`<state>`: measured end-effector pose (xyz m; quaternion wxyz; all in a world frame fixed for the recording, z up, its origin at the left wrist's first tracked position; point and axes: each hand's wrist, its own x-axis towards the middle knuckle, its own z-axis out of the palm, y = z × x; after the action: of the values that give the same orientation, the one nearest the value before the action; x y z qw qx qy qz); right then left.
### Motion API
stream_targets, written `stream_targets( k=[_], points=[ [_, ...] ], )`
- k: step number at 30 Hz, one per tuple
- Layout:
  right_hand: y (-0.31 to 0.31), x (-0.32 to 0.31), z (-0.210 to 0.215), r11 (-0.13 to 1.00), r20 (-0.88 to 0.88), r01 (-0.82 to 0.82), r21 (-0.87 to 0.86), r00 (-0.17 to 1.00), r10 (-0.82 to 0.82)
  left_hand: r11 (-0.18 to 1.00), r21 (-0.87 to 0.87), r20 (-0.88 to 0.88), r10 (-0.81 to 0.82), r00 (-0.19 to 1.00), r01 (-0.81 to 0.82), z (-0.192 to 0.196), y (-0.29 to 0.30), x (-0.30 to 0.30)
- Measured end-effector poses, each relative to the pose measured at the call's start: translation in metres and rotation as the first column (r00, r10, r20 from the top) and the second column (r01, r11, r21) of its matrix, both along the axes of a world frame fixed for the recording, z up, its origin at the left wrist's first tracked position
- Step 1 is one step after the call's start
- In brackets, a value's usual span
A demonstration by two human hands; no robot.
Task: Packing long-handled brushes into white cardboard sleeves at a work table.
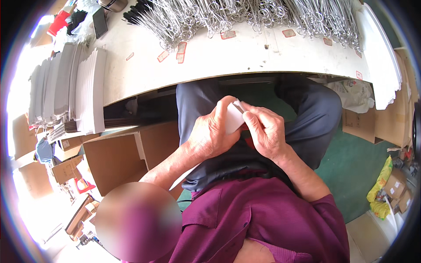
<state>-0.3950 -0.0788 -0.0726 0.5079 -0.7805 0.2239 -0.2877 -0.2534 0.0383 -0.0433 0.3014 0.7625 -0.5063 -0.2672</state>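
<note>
A long, narrow white cardboard box point(233, 118) is held above my lap, slanting from between my hands down under my left forearm. My left hand point(210, 133) wraps round its body near the upper end. At that same end, my right hand point(266, 131) pinches the edge between thumb and fingers. The palms hide part of the box, and whether its end is folded in cannot be made out. Something small and red shows just below the right fingers, too covered to name.
Many thin metal rods with ring ends point(219, 17) lie along the table's point(144, 70) far side. Flat white cartons point(91, 87) are stacked at left, white sheets point(379, 57) at right. A phone point(100, 23) lies far left. An open brown box point(114, 158) stands left of my legs.
</note>
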Motion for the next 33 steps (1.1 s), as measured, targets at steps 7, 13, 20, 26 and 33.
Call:
stream_targets(
  k=[7, 13, 20, 26, 33],
  points=[
    [0.003, 0.009, -0.003, 0.846, -0.027, -0.014, 0.532, 0.999, 0.034, 0.998, 0.041, 0.086, 0.043, 0.995, -0.047, -0.009, 0.003, -0.003],
    [0.006, 0.01, -0.015, 0.81, 0.024, 0.042, 0.585, 0.997, -0.069, 0.994, 0.104, 0.09, 0.027, 0.996, -0.037, -0.006, 0.002, -0.006],
    [0.011, 0.013, -0.004, 0.946, -0.002, 0.045, 0.32, 0.999, -0.047, 0.996, 0.082, 0.103, 0.038, 0.994, -0.046, -0.008, 0.002, -0.005],
    [0.01, 0.011, -0.011, 0.943, -0.056, 0.076, 0.325, 0.997, -0.062, 0.997, 0.059, 0.123, 0.034, 0.992, -0.042, -0.013, 0.004, -0.008],
    [0.006, 0.013, -0.004, 0.729, -0.059, 0.112, 0.675, 0.993, -0.098, 0.994, 0.1, 0.097, 0.041, 0.994, -0.051, -0.009, 0.004, -0.008]
  ],
)
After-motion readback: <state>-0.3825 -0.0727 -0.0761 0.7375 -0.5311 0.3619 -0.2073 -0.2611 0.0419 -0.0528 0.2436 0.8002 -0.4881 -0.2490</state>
